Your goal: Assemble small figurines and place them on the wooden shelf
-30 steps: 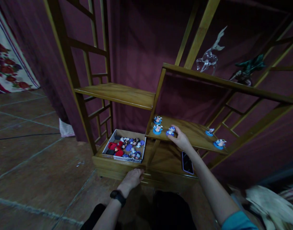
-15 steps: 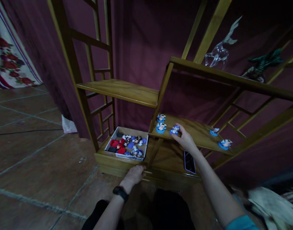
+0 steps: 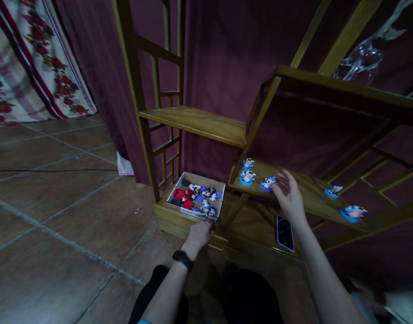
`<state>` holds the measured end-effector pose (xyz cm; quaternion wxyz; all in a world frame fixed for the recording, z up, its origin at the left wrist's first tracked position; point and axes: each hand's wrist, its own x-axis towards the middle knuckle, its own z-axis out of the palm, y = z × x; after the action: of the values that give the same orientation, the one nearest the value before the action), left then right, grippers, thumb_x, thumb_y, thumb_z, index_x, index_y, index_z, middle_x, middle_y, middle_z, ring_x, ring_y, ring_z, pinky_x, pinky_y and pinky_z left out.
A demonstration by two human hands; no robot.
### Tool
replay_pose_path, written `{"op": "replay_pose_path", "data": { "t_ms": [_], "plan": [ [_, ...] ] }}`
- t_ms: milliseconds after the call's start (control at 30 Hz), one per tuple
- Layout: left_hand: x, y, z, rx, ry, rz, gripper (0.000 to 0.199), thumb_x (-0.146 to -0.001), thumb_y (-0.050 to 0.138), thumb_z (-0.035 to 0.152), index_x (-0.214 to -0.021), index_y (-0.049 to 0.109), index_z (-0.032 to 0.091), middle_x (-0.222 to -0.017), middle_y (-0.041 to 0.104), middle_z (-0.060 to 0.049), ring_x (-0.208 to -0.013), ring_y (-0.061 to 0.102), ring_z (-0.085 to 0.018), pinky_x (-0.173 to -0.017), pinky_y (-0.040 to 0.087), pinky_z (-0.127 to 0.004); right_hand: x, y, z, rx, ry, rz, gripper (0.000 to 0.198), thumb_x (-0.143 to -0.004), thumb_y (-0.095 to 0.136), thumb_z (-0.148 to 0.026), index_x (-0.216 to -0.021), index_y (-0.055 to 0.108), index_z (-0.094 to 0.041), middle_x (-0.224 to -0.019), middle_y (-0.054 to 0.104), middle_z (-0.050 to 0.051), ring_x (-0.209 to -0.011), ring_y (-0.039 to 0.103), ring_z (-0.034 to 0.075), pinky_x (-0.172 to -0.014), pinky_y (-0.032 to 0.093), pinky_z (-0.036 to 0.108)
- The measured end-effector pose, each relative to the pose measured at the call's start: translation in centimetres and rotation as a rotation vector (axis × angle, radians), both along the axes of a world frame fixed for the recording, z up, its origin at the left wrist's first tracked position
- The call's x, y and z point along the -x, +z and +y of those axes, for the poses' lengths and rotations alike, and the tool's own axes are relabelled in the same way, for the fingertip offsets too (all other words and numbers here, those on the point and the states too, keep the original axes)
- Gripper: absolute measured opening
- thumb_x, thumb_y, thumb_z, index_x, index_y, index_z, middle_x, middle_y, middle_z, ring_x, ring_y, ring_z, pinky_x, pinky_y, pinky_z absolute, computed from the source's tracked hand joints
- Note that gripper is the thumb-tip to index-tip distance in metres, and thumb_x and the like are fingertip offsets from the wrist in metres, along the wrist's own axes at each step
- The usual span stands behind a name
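My right hand [image 3: 291, 200] is open, fingers spread, just right of a small purple-based figurine [image 3: 267, 183] standing on the raised wooden shelf. Two blue-based figurines, one in front [image 3: 247, 177] and one behind [image 3: 247, 164], are to its left. Another pair, one nearer [image 3: 353, 213] and one farther [image 3: 333, 191], stands toward the shelf's right end. My left hand [image 3: 200, 234], with a black band on the wrist, is curled at the unit's front edge, below a shallow box [image 3: 220, 209] of red, purple and black figurines. Its palm side is hidden.
A phone [image 3: 285, 232] lies on the lower board under the raised shelf. The upper left shelf [image 3: 196, 122] and slanting uprights frame the space. A clear glass animal [image 3: 361, 58] stands on the upper right shelf. A dark cable [image 3: 54, 170] crosses the tiled floor.
My right hand has let go of the purple-based figurine, opened and drawn back to its right. The figurine now stands on the shelf. The view has turned left.
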<state>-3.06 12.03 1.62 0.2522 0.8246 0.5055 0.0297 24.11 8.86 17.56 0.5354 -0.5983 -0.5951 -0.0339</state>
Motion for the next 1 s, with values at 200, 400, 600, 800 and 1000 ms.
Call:
{"op": "replay_pose_path", "data": {
  "t_ms": [200, 400, 600, 800, 1000],
  "plan": [
    [1.9, 1.2, 2.0, -0.048, 0.504, -0.452, 0.022, -0.081, 0.052, 0.028, -0.097, 0.064, 0.021, -0.089, 0.066, -0.010, -0.089, 0.060, -0.023, -0.077, 0.042, -0.031, 7.0, -2.7, -5.0, -0.215, -0.131, -0.025, 0.030, -0.081, 0.051, -0.020, -0.111, 0.057, -0.024, -0.108, 0.058, 0.008, -0.104, 0.054, 0.023, -0.093, 0.042, 0.045],
    [3.7, 2.0, 4.6, 0.448, 0.928, -1.446, 0.007, -0.075, 0.057, 0.011, -0.079, 0.063, 0.014, -0.073, 0.066, -0.006, -0.063, 0.061, -0.013, -0.057, 0.045, -0.020, 13.8, -10.2, -4.2, 0.179, 0.307, 0.013, 0.031, -0.084, 0.042, -0.012, -0.103, 0.062, -0.025, -0.112, 0.057, 0.007, -0.104, 0.055, 0.018, -0.090, 0.045, 0.032],
    [4.9, 2.0, 6.7, 0.841, 1.200, -1.914, 0.012, -0.079, 0.049, 0.003, -0.081, 0.058, 0.011, -0.064, 0.064, -0.004, -0.050, 0.060, -0.009, -0.045, 0.047, -0.016, 14.8, -14.2, 0.2, 0.317, 0.352, 0.153, 0.031, -0.079, 0.043, -0.012, -0.099, 0.064, -0.024, -0.106, 0.059, 0.006, -0.098, 0.058, 0.018, -0.086, 0.047, 0.031],
    [7.1, 2.3, 7.2, 0.724, 1.210, -2.023, 0.014, -0.078, 0.051, 0.003, -0.086, 0.059, 0.011, -0.063, 0.064, -0.004, -0.049, 0.061, -0.009, -0.043, 0.047, -0.015, 14.2, -17.0, 5.0, 0.438, 0.300, 0.250, 0.029, -0.074, 0.047, -0.017, -0.096, 0.064, -0.022, -0.100, 0.062, 0.005, -0.091, 0.060, 0.018, -0.081, 0.049, 0.032],
    [8.7, 3.0, 7.3, 0.693, 1.210, -2.026, 0.012, -0.079, 0.051, 0.004, -0.085, 0.059, 0.011, -0.062, 0.064, -0.003, -0.048, 0.060, -0.008, -0.044, 0.048, -0.015, 14.8, -18.5, 10.1, 0.570, 0.254, 0.301, 0.028, -0.076, 0.045, -0.019, -0.097, 0.063, -0.023, -0.095, 0.064, 0.002, -0.085, 0.061, 0.016, -0.075, 0.050, 0.031]
  ]
}}
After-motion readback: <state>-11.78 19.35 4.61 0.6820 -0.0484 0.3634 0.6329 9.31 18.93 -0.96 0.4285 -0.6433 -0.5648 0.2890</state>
